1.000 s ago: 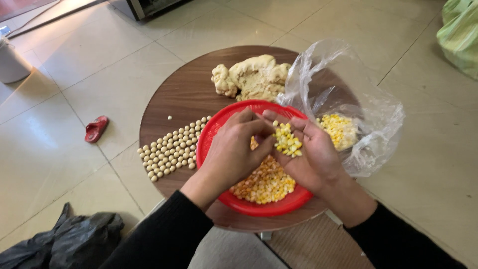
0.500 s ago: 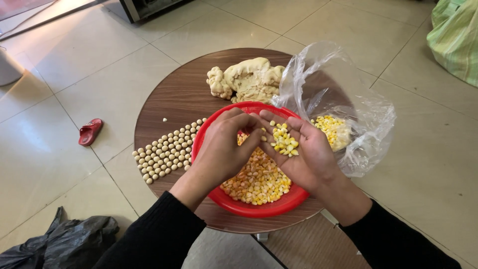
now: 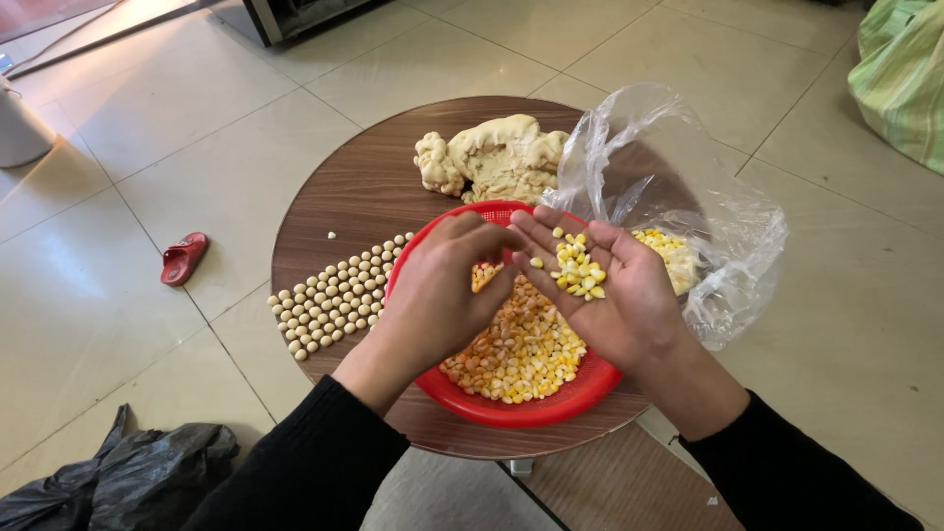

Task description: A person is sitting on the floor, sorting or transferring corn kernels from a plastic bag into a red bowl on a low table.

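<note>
Right, nearest first: black sleeves at the bottom edge, both hands over the red bowl on the round wooden table. Right hand lies flat, palm up, fingers spread, with a small heap of yellow corn kernels on the palm (held by resting there, no grip). Left hand is palm down, fingers curled together, fingertips touching the right hand's fingertips at the edge of that heap; can't tell whether it pinches a kernel, the fingertips hide it. Bowl under them holds a bed of orange-yellow loose kernels.

Handling note, my judgement: keep the right palm level and over the bowl so anything rolling off lands inside. Work the left fingertips from the heap's edge, not the middle, or kernels scatter. Keep both hands low above the bowl.

Left of the bowl: rows of small pale dough balls on the table, one stray ball apart from them. Just right of the bowl: a clear plastic bag, open, with more corn inside. Behind the bowl: a lump of pale dough.

Further out on the tiled floor: red slipper, black plastic bag, green striped sack at top right.
</note>
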